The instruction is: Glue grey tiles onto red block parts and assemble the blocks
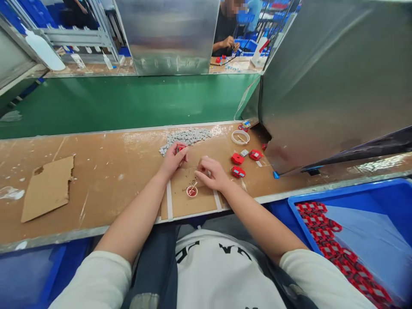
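Note:
My left hand [175,159] is closed around a small red plastic piece [181,148], mostly covered by the fingers. It is beside a spread pile of small flat grey pieces [189,136]. My right hand [211,172] is curled, thumb and fingers together, just above and right of a little white cup [192,194]. Red paste lies in that cup, and a thin stick [193,187] leans in it. Whatever the right fingers pinch, if anything, is hidden. To the right, several red plastic pieces [237,159] with grey or bluish inserts lie on the table.
A white ring [240,137] lies at the back right of the brown table [106,171]. Torn cardboard [48,189] is at left. A metal panel [322,94] borders the right side. A blue bin [354,189] below holds rows of red pieces. Across the green strip, another person works.

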`<state>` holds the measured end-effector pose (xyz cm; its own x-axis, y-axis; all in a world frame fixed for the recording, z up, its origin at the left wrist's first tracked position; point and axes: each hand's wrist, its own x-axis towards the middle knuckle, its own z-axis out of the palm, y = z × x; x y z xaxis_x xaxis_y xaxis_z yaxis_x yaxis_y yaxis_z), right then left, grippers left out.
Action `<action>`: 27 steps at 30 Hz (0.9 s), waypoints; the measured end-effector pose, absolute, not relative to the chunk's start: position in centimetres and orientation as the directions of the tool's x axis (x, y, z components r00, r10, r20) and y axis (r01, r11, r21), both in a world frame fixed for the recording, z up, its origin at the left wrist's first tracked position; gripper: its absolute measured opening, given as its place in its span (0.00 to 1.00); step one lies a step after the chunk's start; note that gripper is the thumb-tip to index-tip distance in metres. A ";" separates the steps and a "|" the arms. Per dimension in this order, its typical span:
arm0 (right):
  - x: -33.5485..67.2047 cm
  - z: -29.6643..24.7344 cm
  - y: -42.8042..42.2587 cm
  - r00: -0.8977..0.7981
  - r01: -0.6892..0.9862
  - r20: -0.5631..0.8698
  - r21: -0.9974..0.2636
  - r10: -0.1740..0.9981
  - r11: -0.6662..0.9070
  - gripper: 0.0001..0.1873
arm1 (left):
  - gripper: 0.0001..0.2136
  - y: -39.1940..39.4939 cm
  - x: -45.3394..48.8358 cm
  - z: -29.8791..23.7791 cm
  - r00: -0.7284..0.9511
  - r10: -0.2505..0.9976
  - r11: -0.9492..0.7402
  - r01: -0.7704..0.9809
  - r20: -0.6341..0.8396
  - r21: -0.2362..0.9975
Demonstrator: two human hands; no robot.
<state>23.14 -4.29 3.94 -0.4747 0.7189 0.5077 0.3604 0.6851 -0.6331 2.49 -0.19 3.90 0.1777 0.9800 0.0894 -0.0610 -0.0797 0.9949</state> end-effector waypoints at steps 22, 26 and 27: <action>23.3 3.7 -4.3 -0.762 0.086 0.492 -0.569 0.422 0.818 0.19 | 0.22 -0.5 3.0 3.7 0.262 0.955 -0.180 0.134 0.140 0.975; 23.5 3.6 -4.1 -0.704 0.044 0.522 -0.645 0.482 0.763 0.20 | 0.22 -0.6 2.9 3.7 0.357 0.930 -0.125 0.077 0.090 0.989; 23.6 3.5 -4.1 -0.685 0.025 0.537 -0.658 0.492 0.752 0.20 | 0.21 -0.7 2.9 3.8 0.357 0.929 -0.142 0.107 0.095 0.984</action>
<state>23.56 -4.07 3.50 -0.6854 0.4922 0.5366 0.0248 0.7523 -0.6583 2.90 -0.65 3.76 0.3572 0.9292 0.0951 0.1074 -0.1420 0.9840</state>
